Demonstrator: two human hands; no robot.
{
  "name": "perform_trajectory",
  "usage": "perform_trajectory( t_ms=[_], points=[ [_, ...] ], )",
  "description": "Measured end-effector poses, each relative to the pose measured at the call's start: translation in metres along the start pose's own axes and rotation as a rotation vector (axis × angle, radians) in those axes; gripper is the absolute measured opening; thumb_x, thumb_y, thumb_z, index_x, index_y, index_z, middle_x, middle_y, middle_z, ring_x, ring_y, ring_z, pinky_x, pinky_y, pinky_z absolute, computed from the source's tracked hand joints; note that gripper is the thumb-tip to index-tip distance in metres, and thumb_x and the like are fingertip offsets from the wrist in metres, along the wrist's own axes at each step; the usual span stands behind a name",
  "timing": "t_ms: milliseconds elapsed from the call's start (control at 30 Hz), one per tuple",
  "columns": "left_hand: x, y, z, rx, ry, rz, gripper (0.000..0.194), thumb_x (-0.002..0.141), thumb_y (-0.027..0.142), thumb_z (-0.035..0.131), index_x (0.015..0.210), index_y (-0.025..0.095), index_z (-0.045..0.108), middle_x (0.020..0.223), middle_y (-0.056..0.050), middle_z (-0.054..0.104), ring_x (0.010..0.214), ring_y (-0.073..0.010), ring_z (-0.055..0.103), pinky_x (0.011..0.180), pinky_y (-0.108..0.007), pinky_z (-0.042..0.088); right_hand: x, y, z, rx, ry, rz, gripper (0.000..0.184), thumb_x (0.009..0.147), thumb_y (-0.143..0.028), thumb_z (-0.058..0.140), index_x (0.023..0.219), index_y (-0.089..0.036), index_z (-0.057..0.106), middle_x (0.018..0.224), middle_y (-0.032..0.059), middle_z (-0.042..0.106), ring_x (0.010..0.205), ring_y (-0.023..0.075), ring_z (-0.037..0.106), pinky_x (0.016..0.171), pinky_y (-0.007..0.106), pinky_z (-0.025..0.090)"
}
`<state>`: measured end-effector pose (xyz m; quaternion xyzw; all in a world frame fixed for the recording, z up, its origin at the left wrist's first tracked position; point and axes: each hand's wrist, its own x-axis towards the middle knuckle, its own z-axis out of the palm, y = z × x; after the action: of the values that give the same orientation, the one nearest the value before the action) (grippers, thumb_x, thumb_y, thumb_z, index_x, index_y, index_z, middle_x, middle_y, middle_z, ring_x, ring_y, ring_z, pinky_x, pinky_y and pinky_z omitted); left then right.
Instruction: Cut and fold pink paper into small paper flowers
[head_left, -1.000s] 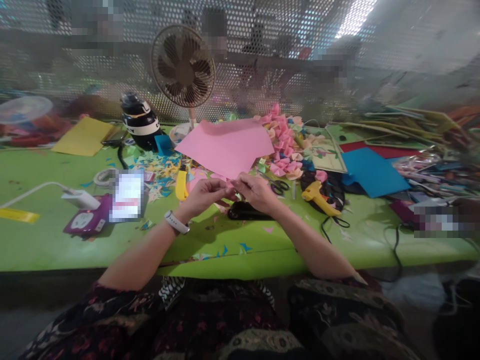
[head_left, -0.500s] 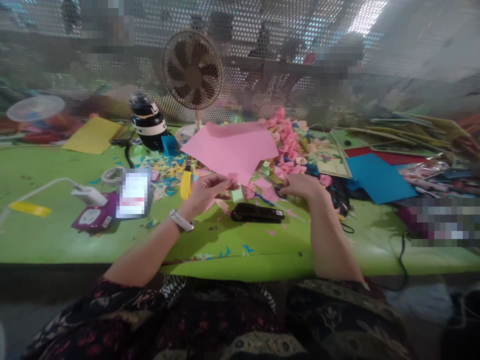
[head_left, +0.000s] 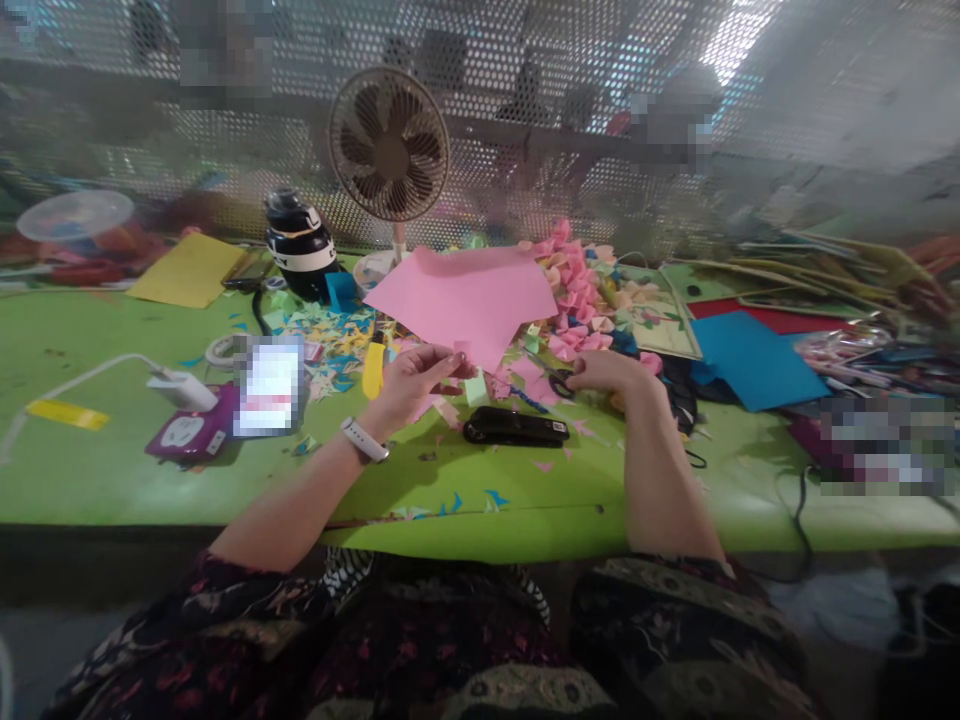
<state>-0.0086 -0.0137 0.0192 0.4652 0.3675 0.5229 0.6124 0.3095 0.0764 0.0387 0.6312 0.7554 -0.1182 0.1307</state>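
Note:
My left hand [head_left: 420,380], with a white band on its wrist, pinches a small pink paper piece [head_left: 463,352] between thumb and fingertips. It is held in front of a large pink sheet [head_left: 465,295], which lies over the scraps. To the right, my right hand [head_left: 604,375] has its fingers closed at the dark loop handle of scissors [head_left: 559,383]; the blades are hard to make out. Between my hands and nearer to me lies a black stapler [head_left: 516,427]. A pale green paper piece [head_left: 475,388] is just behind it.
Folded pink paper pieces [head_left: 577,285] are heaped behind my right hand. A yellow cutter [head_left: 373,368], a phone [head_left: 268,388] and a purple box [head_left: 187,432] lie left. Farther back stand a black bottle [head_left: 300,250] and a fan [head_left: 390,150]. Blue paper [head_left: 757,360] lies right.
My right hand has shifted slightly right, and the scissors' dark loop shows more clearly beyond its fingertips. My left hand still holds the small pink paper piece in nearly the same place.

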Motion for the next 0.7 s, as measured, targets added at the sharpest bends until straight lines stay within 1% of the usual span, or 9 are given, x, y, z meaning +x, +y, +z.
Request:
perform_trajectory(
  t_ms=[100,200,367,500,600,700],
  points=[
    [0.001,-0.002,-0.001,-0.001,0.013,0.016,0.035,0.073,0.046,0.082,0.085,0.017,0.066,0.088,-0.006,0.076,0.09,-0.0197,0.074,0.067,-0.027,0.06,-0.002,0.003,-0.003,-0.037,-0.074,0.036,0.017,0.074,-0.03,0.066,0.062,-0.019,0.059,0.06,0.0014,0.058,0.06,0.0157,0.052,0.054,0.028,0.031],
    [0.002,-0.003,-0.002,-0.001,0.043,0.016,0.033,0.074,0.044,0.082,0.086,0.017,0.067,0.088,-0.006,0.077,0.088,-0.0187,0.074,0.067,-0.027,0.06,-0.001,0.002,-0.002,-0.049,-0.106,0.048,0.017,0.073,-0.029,0.067,0.062,-0.019,0.059,0.063,0.0014,0.06,0.061,0.0153,0.053,0.054,0.027,0.031],
    [0.002,-0.003,-0.003,0.003,0.062,0.018,0.031,0.074,0.043,0.082,0.086,0.017,0.068,0.086,-0.004,0.077,0.08,-0.0163,0.074,0.067,-0.025,0.06,0.004,-0.001,0.002,-0.049,-0.055,0.055,0.02,0.077,-0.037,0.065,0.073,-0.018,0.064,0.076,0.0049,0.067,0.069,0.0169,0.058,0.057,0.027,0.034],
    [0.002,-0.004,-0.003,-0.023,0.064,0.017,0.03,0.074,0.041,0.083,0.086,0.017,0.07,0.087,-0.005,0.078,0.081,-0.016,0.074,0.066,-0.024,0.059,0.006,-0.006,0.005,-0.035,-0.028,0.063,0.024,0.075,-0.04,0.067,0.083,-0.018,0.068,0.086,0.0065,0.071,0.075,0.0189,0.063,0.059,0.027,0.037],
    [0.002,-0.004,-0.003,-0.012,0.07,0.009,0.031,0.074,0.042,0.082,0.088,0.017,0.07,0.089,-0.007,0.078,0.085,-0.0177,0.074,0.068,-0.025,0.059,0.006,-0.011,0.006,-0.015,-0.041,0.047,0.025,0.073,-0.042,0.069,0.081,-0.018,0.068,0.082,0.0054,0.071,0.073,0.019,0.063,0.057,0.027,0.036],
    [0.002,-0.004,-0.003,-0.01,0.057,0.008,0.035,0.072,0.045,0.083,0.088,0.016,0.07,0.089,-0.007,0.078,0.087,-0.0185,0.074,0.069,-0.026,0.059,0.005,-0.016,0.004,-0.012,-0.053,0.024,0.022,0.073,-0.039,0.07,0.073,-0.018,0.064,0.077,0.0055,0.07,0.07,0.0197,0.063,0.056,0.028,0.036]
  ],
)
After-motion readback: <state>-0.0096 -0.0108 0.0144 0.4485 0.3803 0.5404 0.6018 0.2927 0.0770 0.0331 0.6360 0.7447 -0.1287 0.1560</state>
